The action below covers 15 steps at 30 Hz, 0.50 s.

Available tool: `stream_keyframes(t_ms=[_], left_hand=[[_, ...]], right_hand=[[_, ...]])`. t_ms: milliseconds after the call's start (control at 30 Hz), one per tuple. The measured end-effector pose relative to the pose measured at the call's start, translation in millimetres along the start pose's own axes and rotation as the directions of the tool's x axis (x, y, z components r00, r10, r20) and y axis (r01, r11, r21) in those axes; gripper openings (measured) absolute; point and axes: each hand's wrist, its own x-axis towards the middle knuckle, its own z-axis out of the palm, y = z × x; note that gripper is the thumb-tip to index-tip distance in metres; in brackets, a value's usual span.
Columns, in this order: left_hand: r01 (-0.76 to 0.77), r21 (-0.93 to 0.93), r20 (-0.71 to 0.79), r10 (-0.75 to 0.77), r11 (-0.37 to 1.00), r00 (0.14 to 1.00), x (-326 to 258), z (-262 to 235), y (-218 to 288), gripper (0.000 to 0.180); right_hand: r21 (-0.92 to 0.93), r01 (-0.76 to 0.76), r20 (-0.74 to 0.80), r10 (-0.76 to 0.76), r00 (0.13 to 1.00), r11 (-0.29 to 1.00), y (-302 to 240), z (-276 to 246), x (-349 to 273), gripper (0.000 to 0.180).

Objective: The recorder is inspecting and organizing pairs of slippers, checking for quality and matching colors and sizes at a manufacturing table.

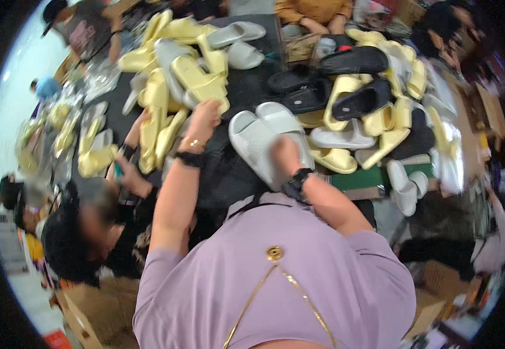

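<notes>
My right hand [284, 152] rests on a pair of pale grey slide sandals [261, 139] lying side by side on the black table [246, 87], and grips them. My left hand [204, 115] reaches forward to a yellow slide sandal [200, 81] and touches its near edge; whether the fingers grip it I cannot tell. Both wrists wear black bands, and the left one also has a gold bracelet. My lilac shirt fills the lower middle of the picture.
Heaps of yellow sandals [159, 110], black sandals [351, 61] and grey sandals [238, 35] cover the table. Bagged pairs [92, 145] lie at the left. A person [83, 227] stands close at my left, others sit around the far side. Cardboard boxes [433, 285] stand at the lower right.
</notes>
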Motion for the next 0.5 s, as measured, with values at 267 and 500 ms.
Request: stream_keyframes(t_ms=[267,500], left_hand=[[-0.377,-0.022,0.232,0.372,0.926,0.899,-105.9,44.1,125.5,0.022],[-0.712,-0.067,0.360,0.682,0.699,0.636,-158.9,74.6,142.0,0.030]], right_hand=[[0.478,0.118,-0.158,-0.047,0.986,0.870,-18.5,-20.2,15.1,0.024],[0.909,0.007,-0.093,0.186,0.978,0.418,-66.8,-60.6,28.7,0.017]])
